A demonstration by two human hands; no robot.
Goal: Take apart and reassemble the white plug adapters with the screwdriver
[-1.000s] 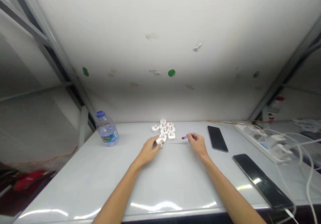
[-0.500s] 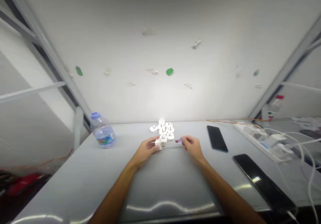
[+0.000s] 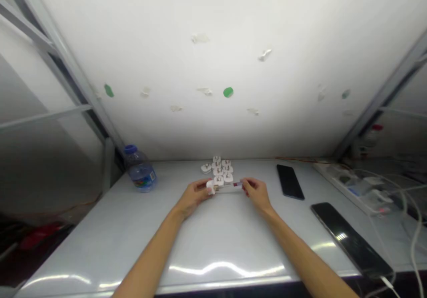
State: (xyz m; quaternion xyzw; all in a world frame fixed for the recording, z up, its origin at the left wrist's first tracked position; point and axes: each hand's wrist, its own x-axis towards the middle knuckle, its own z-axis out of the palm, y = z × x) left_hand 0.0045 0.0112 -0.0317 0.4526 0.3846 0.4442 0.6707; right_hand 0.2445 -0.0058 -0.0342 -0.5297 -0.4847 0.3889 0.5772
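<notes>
My left hand [image 3: 193, 195] is closed round a small white plug [image 3: 213, 184], held just above the white table [image 3: 220, 240]. My right hand [image 3: 256, 192] pinches a thin tool with a red handle [image 3: 237, 184], its tip pointed at the plug. The two hands nearly meet in the middle of the table. Right behind them lies a cluster of several more white plugs [image 3: 218, 169].
A water bottle with a blue cap [image 3: 139, 170] stands at the back left. Two black phones [image 3: 289, 181] [image 3: 350, 239] lie to the right. A white power strip with plugs and cables [image 3: 363, 187] runs along the right edge. A white wall rises behind.
My left hand has lifted a plug off the table and my right hand has brought the red-handled tool leftwards up to it. The view has shifted slightly.
</notes>
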